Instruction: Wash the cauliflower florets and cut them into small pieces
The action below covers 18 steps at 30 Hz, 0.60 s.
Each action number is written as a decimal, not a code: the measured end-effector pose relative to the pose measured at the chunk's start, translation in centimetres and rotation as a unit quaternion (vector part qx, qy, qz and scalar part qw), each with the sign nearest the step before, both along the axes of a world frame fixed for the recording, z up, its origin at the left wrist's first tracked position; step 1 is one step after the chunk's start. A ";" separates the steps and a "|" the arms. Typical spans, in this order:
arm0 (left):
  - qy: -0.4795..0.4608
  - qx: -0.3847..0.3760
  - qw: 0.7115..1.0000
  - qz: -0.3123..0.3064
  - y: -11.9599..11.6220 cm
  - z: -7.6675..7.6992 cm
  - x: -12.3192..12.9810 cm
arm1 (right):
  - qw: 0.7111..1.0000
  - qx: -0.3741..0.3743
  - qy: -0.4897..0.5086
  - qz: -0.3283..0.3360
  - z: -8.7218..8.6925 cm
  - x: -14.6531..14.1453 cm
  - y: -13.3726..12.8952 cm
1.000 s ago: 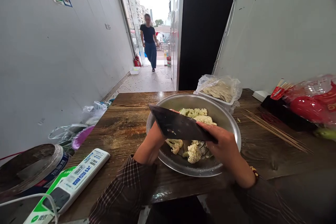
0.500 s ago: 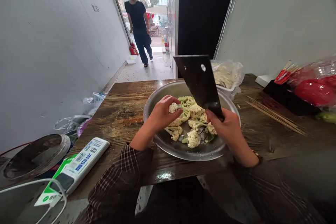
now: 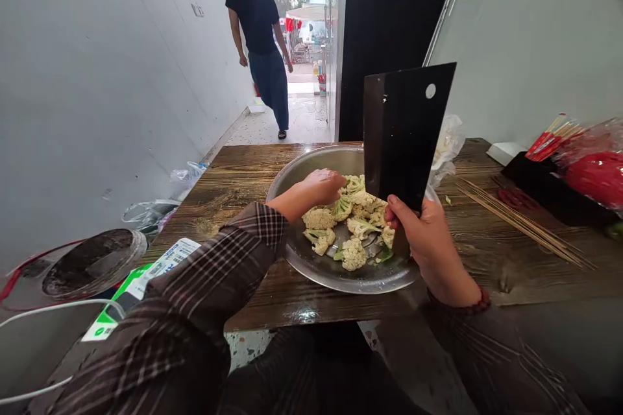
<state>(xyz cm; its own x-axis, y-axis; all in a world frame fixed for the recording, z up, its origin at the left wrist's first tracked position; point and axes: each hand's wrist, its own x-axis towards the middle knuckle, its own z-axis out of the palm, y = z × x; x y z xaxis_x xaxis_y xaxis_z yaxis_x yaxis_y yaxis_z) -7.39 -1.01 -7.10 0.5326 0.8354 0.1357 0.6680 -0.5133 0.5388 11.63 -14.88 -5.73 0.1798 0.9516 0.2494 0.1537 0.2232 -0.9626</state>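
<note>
A wide steel basin (image 3: 287, 185) on the wooden table holds several cut cauliflower florets (image 3: 354, 253). My left hand (image 3: 322, 187) reaches over the basin's far left part, knuckles up and fingers curled down at the florets. Its fingertips are mostly hidden, so I cannot make out what is in them. My right hand (image 3: 431, 240) is closed round the lower end of a dark cleaver (image 3: 406, 133) at the basin's right side. The blade stands upright, with a round hole near its top corner, and hides part of the basin's far rim.
Bamboo skewers (image 3: 525, 224) lie to the right, near a black box (image 3: 549, 188) and red plastic bags (image 3: 598, 175). A plastic bag (image 3: 448, 142) stands behind the basin. At left are a bucket (image 3: 95, 262) and a white cable (image 3: 58, 308). A person (image 3: 257, 45) walks in the doorway.
My left hand has moved forward and right, turning knuckles up; the floret it held is no longer visible in its fingers. The cleaver has swung more upright and rightward. The person has come closer.
</note>
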 end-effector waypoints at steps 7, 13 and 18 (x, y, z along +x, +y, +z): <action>-0.128 -0.028 0.991 0.017 0.0 -2.2 0.8 | 1.000 -0.003 0.000 0.006 0.2 -0.2 -0.2; -0.138 -0.018 0.990 0.015 -1.3 1.5 -0.3 | 1.000 0.000 0.008 -0.006 0.3 -0.3 0.0; -0.338 -0.158 0.928 -0.027 -1.9 2.9 -1.1 | 1.000 0.001 -0.001 -0.016 0.2 -0.2 0.3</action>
